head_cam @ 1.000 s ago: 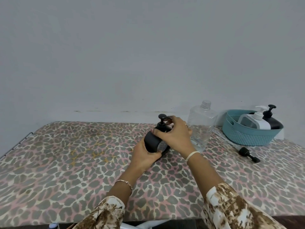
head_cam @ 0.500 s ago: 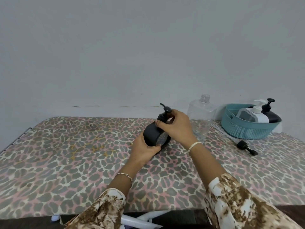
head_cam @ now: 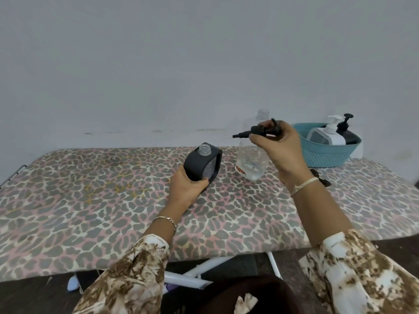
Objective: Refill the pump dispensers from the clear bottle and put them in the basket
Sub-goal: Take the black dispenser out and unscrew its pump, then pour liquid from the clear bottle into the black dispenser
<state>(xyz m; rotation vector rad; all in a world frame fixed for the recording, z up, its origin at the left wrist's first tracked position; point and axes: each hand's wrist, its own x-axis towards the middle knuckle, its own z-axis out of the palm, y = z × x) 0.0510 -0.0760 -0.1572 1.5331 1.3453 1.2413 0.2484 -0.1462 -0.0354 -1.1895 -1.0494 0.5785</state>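
Note:
My left hand (head_cam: 188, 189) grips the base of a black pump dispenser (head_cam: 203, 164) that leans left on the table, its clear threaded neck open on top. My right hand (head_cam: 281, 148) holds the black pump head (head_cam: 256, 131) up in the air, right of the dispenser, with its short tube pointing left. Behind my right hand stands the clear bottle (head_cam: 250, 163) with a little liquid at the bottom. The teal basket (head_cam: 328, 152) at the back right holds a white dispenser (head_cam: 326, 135) and a black dispenser (head_cam: 345, 132).
The leopard-print table cover (head_cam: 90, 200) stretches wide to the left. A loose black pump head (head_cam: 320, 177) lies on the table just behind my right wrist. A plain wall rises behind the table. White table legs show below the front edge.
My right hand has lifted the pump head off the black dispenser and carried it up and to the right. My left hand keeps the dispenser body on the table.

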